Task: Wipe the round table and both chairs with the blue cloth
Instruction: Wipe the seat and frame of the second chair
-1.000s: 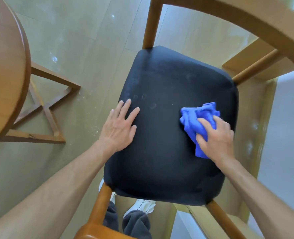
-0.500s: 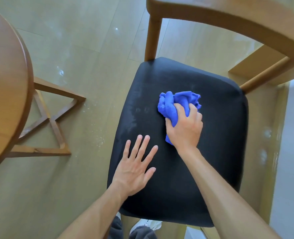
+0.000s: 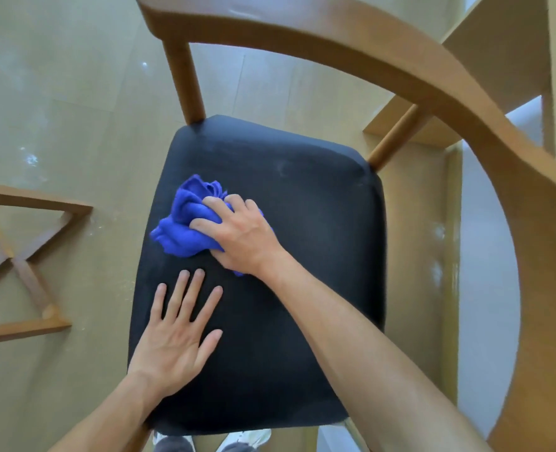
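right hand (image 3: 242, 234) grips bunched cloth (image 3: 187, 220) on chair seat (image 3: 302, 256) | left hand (image 3: 175, 337) flat, fingers spread, near seat's front edge

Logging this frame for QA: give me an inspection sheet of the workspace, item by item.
Surface: black chair seat, faint pale smudges near its back edge.
Job's things: blue cloth bunched on the seat's left part; wooden chair frame curving over the seat; round table top not in view, only its crossed wooden base at left.
Clutter: pale specks on the floor.
Hands: right hand grips the cloth and presses it to the seat; left hand rests flat on the seat, fingers spread.
Cables: nothing seen.
Surroundings: wooden ledge behind the chair; shoes under the seat's front edge.
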